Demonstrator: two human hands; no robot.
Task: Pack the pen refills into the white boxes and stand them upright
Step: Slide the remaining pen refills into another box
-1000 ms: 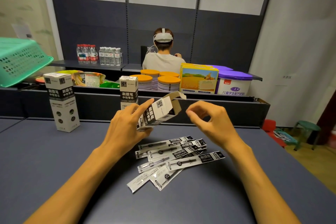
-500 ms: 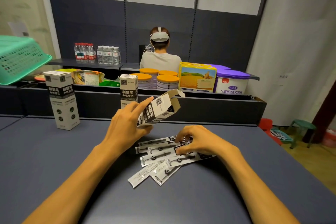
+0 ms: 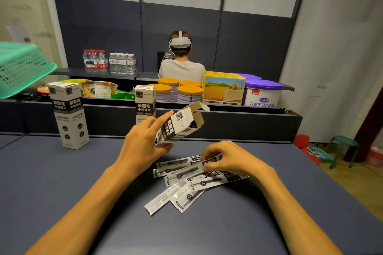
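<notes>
Gripping an open white box (image 3: 179, 125) above the tabletop (image 3: 62, 182), the left hand (image 3: 143, 145) holds it tilted, its open end with the raised flap pointing up and to the right, the forefinger laid straight along its upper edge and the thumb underneath. The right hand (image 3: 226, 160) is down on the heap of pen refills (image 3: 186, 178), fingers curled and pinching the printed end of one packet at the top of the pile; the other packets lie fanned out flat on the tabletop just below and left of that hand, overlapping one another. Two more white boxes stand upright and closed: one (image 3: 69, 114) at the far left of the tabletop, another (image 3: 145, 102) behind the left hand near the tabletop's back edge. Beyond them a dark shelf carries orange-lidded tins (image 3: 189, 93), a yellow carton (image 3: 222, 90) and a purple-lidded tub (image 3: 263, 94). A green basket (image 3: 20, 68) juts in at the left, and a person (image 3: 181, 64) sits with their back turned behind the shelf.
</notes>
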